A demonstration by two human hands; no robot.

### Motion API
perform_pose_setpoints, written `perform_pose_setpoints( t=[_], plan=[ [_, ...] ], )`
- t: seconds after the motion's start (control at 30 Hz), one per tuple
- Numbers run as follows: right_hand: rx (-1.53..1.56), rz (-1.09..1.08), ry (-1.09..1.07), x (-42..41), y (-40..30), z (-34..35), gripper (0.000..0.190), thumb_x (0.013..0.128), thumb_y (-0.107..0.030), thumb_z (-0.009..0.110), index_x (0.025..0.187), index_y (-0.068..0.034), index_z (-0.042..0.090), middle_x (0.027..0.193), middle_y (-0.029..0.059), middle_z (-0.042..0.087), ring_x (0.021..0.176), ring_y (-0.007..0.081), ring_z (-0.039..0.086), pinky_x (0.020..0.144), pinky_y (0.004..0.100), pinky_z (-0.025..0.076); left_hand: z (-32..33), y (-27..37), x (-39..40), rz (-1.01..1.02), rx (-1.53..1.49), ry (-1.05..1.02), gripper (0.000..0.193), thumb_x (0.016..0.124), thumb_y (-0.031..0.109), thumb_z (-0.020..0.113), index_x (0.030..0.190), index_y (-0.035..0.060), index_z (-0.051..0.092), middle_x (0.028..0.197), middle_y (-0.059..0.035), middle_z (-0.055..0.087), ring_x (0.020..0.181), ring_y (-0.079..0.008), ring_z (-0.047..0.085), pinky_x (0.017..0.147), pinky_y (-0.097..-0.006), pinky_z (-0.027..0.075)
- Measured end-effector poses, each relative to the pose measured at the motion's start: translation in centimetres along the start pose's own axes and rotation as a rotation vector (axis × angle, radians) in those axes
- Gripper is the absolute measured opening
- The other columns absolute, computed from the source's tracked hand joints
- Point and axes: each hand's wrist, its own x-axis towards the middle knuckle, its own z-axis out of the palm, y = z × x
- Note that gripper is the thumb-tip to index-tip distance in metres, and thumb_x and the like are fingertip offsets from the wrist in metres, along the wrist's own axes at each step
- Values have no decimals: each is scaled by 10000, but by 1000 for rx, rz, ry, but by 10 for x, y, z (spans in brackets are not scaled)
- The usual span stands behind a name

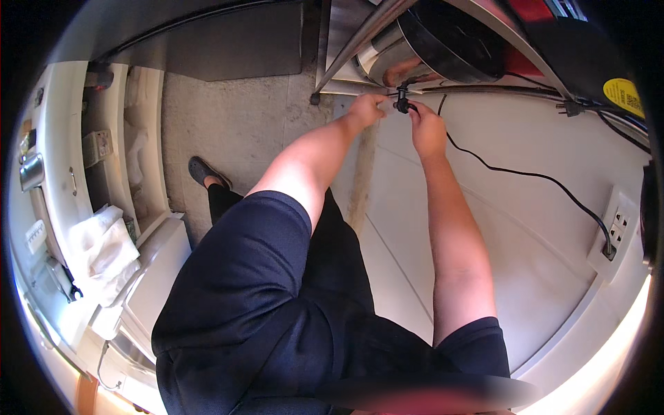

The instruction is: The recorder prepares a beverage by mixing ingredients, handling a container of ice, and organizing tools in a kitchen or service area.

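Near the top centre, my left hand [368, 110] reaches beside a small black fitting [402, 101], its fingers by a pale, translucent piece that is too blurred to name. My right hand [428, 129] grips the black cord just at the lower right of that fitting. Right above both hands lies a large steel pot [397, 57] with a black base or lid, on a metal rack. A black power cord [511, 170] runs beyond my right hand to a wall outlet strip [614, 225], where its plug sits in the lowest socket.
The rack's metal leg [358, 36] stands close above my left hand. A loose black plug [571, 108] hangs by the rack at the right. Open white shelves [124, 150] with a white plastic bag [104, 249] are at the left, and a dark cabinet [244, 46] is at the top.
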Motion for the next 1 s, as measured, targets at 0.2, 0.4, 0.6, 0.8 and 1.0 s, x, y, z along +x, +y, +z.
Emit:
perform_pose_setpoints(
  t=[0.2, 0.4, 0.6, 0.8, 1.0],
  plan=[
    [-70, 4, 105, -27, 22, 10, 309, 1009, -143, 707, 1314, -132, 759, 1309, 139, 755, 1120, 350, 751, 955, 445, 611, 22, 14, 0, -43, 42, -55, 607, 743, 168, 909, 1333, 217, 774, 1231, -162, 787, 1140, -337, 756, 1027, -400, 565],
    [-28, -61, 106, -16, 6, 12, 315, 1002, -142, 717, 1313, -120, 758, 1328, 137, 748, 1119, 348, 754, 955, 448, 613, 5, -15, 11, -33, -48, -45, 614, 753, 175, 909, 1348, 231, 769, 1285, -154, 773, 1182, -328, 745, 1043, -405, 559],
    [80, 141, -19, -8, 13, 1, 421, 1018, -127, 696, 1437, -103, 667, 1244, 212, 758, 1056, 384, 761, 920, 447, 611, 15, 3, -1, -60, 69, -35, 633, 764, 202, 920, 1373, 262, 755, 1296, -137, 772, 1199, -321, 741, 1045, -404, 558],
    [352, 100, 156, -16, -17, 23, 638, 1061, -82, 644, 1645, -36, 391, 1479, 259, 587, 1108, 315, 725, 955, 407, 587, -3, -13, -4, 68, 95, 28, 598, 734, 173, 897, 1318, 246, 786, 1179, -147, 799, 1139, -309, 752, 973, -413, 572],
    [526, 472, 195, -107, -20, 64, 745, 1064, -45, 620, 1711, -60, 250, 1588, 219, 474, 1157, 249, 654, 1002, 390, 558, -21, -7, -44, 13, 95, -43, 579, 770, 171, 887, 1334, 241, 779, 1131, -132, 816, 1061, -299, 779, 957, -412, 590]
  ],
)
